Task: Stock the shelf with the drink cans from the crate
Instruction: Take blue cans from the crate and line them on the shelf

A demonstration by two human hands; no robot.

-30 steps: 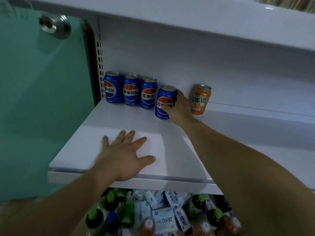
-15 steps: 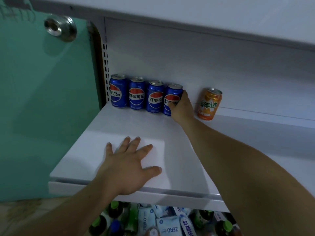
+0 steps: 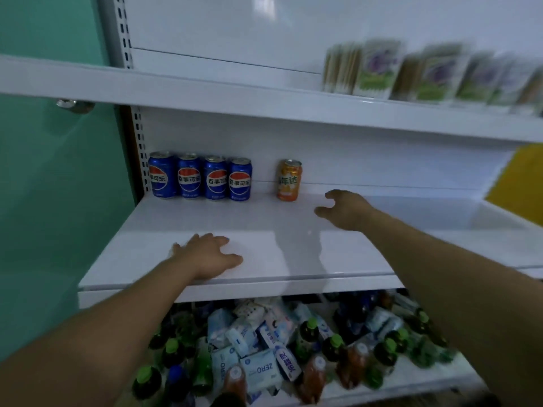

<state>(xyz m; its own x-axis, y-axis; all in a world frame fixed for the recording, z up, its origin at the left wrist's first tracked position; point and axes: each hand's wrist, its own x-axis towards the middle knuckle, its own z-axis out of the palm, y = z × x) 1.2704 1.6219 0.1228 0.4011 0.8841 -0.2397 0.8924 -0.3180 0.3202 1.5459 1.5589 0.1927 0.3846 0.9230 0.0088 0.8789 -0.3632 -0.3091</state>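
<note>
On shelf (image 3: pixel 279 230), orange can (image 3: pixel 289 180) left of right grip (image 3: pixel 346 211), apart, seemingly loose, empty, left grip (image 3: pixel 207 257) flat

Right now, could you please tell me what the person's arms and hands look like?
The left hand and right hand are ungloved, and both arms are bare, with no sleeve in view. No watch, bracelet or ring shows, though the picture is somewhat blurred.

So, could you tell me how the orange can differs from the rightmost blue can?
The rightmost blue can is blue with a red, white and blue roundel; the orange can is orange with green lettering. The blue can ends a tight row of four; the orange can stands alone across a gap. Both stand upright at the back of the shelf.
</note>
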